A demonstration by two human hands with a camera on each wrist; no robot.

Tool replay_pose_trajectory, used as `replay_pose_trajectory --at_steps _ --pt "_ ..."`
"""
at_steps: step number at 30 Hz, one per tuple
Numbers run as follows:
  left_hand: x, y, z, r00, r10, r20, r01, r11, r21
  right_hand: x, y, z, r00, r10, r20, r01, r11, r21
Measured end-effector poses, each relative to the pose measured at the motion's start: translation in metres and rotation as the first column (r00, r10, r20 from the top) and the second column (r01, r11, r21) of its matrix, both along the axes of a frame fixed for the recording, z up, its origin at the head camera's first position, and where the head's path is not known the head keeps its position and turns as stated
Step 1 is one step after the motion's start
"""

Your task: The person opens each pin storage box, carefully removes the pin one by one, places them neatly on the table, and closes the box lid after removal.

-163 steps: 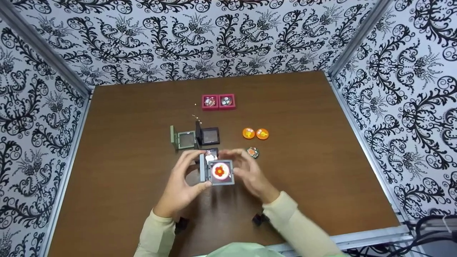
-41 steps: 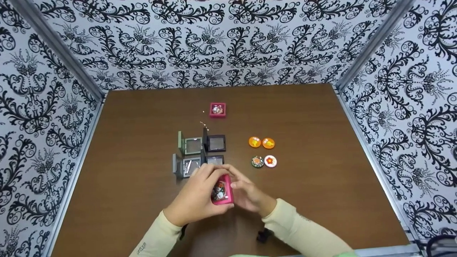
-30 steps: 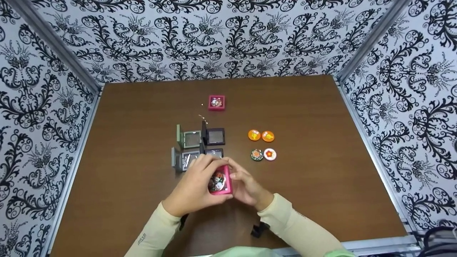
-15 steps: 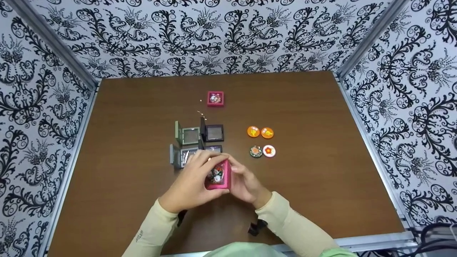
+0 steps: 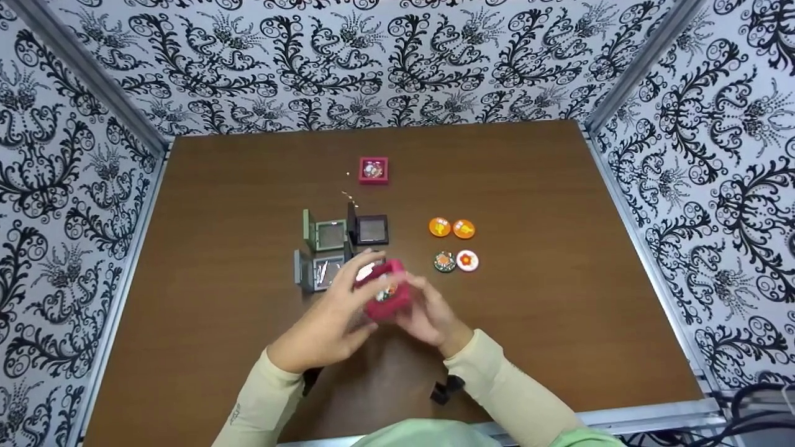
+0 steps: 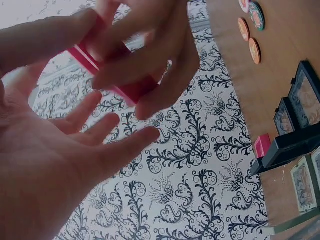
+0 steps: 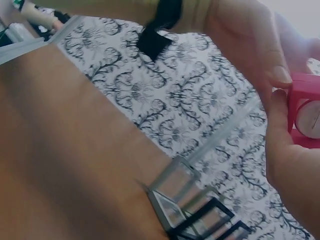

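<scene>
A small pink display case is raised between both hands, blurred in the head view. My right hand grips its right side. My left hand reaches across its front with one finger, its thumb apart from the case in the head view. The left wrist view shows several of that hand's fingers straight and off the case. Through the window in the right wrist view, a pale round disc is visible. Beyond the hands stand open hinged cases: grey, green and black.
A second pink case lies at the back, with small gold bits nearer. To the right are two orange badges, a green patterned badge and a white badge with a red flower. Another dark case is partly hidden by my left hand.
The flower badge, earlier inside the grey case in my hands, lies on the table; that case stands there too. One pink case left the back. Just now it tilted and my left thumb came away.
</scene>
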State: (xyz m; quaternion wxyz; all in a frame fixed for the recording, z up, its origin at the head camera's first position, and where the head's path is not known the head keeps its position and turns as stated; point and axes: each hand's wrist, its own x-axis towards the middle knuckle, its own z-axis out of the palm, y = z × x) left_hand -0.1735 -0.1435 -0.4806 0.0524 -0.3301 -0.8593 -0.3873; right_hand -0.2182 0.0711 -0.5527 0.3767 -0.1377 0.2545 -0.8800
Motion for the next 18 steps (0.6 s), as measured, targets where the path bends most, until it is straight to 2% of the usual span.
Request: replay_pose_trajectory --at_steps 2,4,7,9,12,18 --pt "0.002 0.001 -0.001 0.997 0.064 0.042 -0.065 0.998 0.019 0.0 -0.001 0.001 0.997 -0.072 -0.025 0.072 0.997 0.016" --pt "0.003 0.003 -0.002 0.988 0.142 0.062 -0.143 0.989 0.025 -0.001 -0.002 0.001 0.989 -0.12 -0.088 0.123 0.992 0.028" --pt "0.004 0.008 -0.005 0.969 0.243 0.052 -0.244 0.97 0.01 0.001 -0.005 0.003 0.972 -0.162 -0.168 0.17 0.985 0.034" --pt "0.004 0.01 -0.006 0.961 0.275 0.029 -0.275 0.961 0.007 0.002 -0.006 0.003 0.963 -0.176 -0.206 0.187 0.982 0.036" --pt "0.002 0.011 -0.007 0.963 0.268 -0.006 -0.268 0.963 -0.006 0.004 -0.007 0.005 0.953 -0.191 -0.236 0.205 0.978 0.038" --pt "-0.003 0.009 -0.007 0.983 0.168 -0.069 -0.172 0.984 -0.056 0.005 -0.007 0.008 0.949 -0.166 -0.267 0.188 0.98 0.06"
